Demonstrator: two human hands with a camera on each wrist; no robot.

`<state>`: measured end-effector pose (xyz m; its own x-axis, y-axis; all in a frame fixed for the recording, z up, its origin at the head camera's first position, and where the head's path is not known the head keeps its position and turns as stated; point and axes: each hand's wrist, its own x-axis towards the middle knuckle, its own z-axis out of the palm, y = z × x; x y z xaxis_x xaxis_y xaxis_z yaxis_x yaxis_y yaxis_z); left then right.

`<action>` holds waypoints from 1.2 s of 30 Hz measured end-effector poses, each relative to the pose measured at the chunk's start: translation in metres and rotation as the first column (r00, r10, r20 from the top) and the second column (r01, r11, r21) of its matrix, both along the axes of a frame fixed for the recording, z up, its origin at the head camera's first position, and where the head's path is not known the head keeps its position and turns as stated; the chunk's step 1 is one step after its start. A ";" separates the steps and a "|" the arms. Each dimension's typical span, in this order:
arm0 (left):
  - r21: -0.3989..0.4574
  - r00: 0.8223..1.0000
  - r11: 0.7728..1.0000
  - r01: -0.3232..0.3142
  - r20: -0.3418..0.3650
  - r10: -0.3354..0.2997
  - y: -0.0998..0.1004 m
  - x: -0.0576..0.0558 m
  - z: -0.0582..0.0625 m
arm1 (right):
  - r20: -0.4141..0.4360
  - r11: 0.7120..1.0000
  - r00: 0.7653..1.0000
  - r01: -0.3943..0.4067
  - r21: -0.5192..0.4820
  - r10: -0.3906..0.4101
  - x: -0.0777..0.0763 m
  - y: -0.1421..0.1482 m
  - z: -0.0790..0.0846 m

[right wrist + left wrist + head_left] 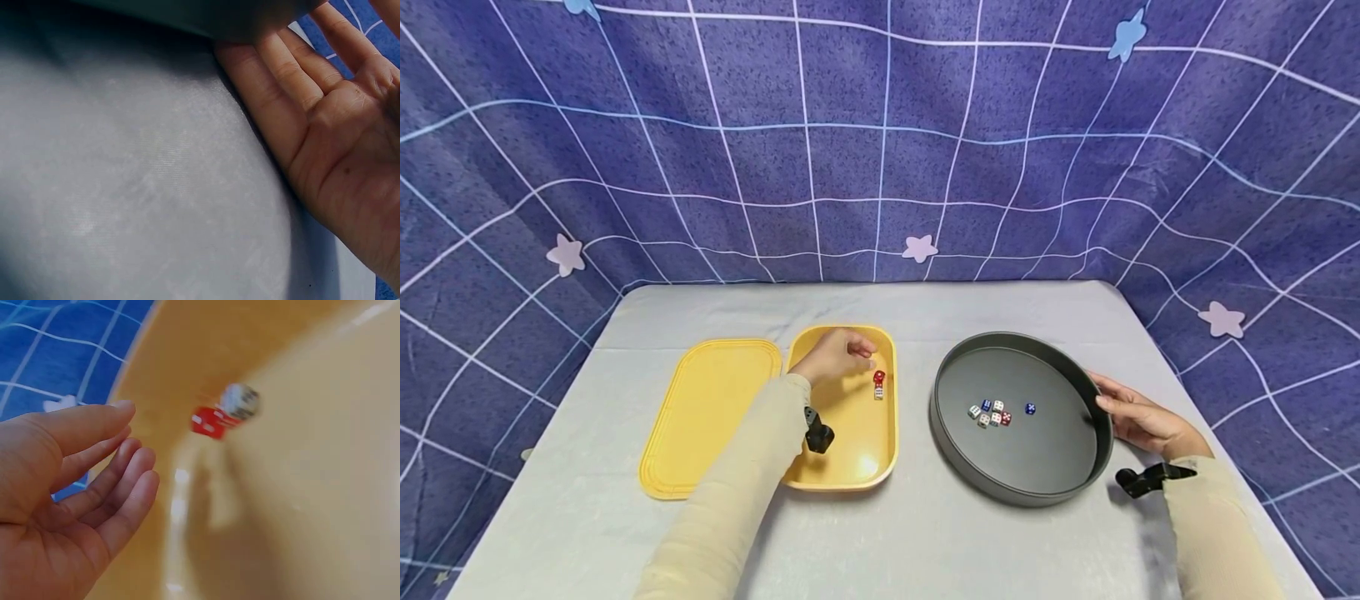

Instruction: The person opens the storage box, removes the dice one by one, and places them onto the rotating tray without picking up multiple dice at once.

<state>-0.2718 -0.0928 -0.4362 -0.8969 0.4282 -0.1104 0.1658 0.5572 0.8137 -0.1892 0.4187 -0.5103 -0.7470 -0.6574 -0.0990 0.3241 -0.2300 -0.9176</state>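
Note:
My left hand [841, 353] hovers over the far end of a yellow plastic tray [842, 487], thumb and fingers loosely bent and apart, with nothing showing between them in the left wrist view. Just beyond its fingertips, a red die [207, 423] and a white die [240, 402] lie close together by the tray's wall. On the right, a round dark grey pan [1052, 467] holds several dice, among them a blue die [1030, 408] lying apart and a red die [1006, 419]. My right hand [1142, 417] grips the pan's right side, thumb at the rim and fingers outside the wall.
A flat yellow lid [715, 408] lies left of the tray, its edge close to it. A pale cloth covers the table [910, 533]. Behind and at the sides hangs a blue curtain [850, 167] with grid lines and stars.

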 end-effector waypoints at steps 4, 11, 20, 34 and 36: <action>0.010 1.000 1.000 0.004 0.009 -0.004 -0.003 -0.001 -0.014 | 0.006 1.000 1.000 0.012 0.007 -0.012 0.000 -0.001 0.001; 0.021 1.000 1.000 -0.011 0.006 0.011 0.000 -0.002 -0.031 | 0.012 0.999 1.000 0.003 -0.042 -0.003 0.000 -0.002 0.002; -0.047 0.997 0.999 0.011 -0.073 -0.014 0.006 -0.002 -0.037 | 0.029 1.000 1.000 0.002 -0.021 -0.001 0.000 -0.001 0.005; -0.082 0.995 0.996 0.044 -0.083 -0.051 0.008 0.000 -0.037 | 0.021 1.000 1.000 0.002 -0.021 -0.002 0.001 -0.002 0.003; -0.084 0.995 0.995 0.047 -0.088 -0.055 0.008 -0.001 -0.038 | 0.021 1.000 1.000 0.003 -0.015 -0.003 0.001 -0.003 0.003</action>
<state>-0.2727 -0.0852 -0.4745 -0.8820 0.4665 -0.0663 0.2664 0.6098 0.7464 -0.1881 0.4161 -0.5071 -0.7470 -0.6567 -0.1042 0.3420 -0.2451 -0.9072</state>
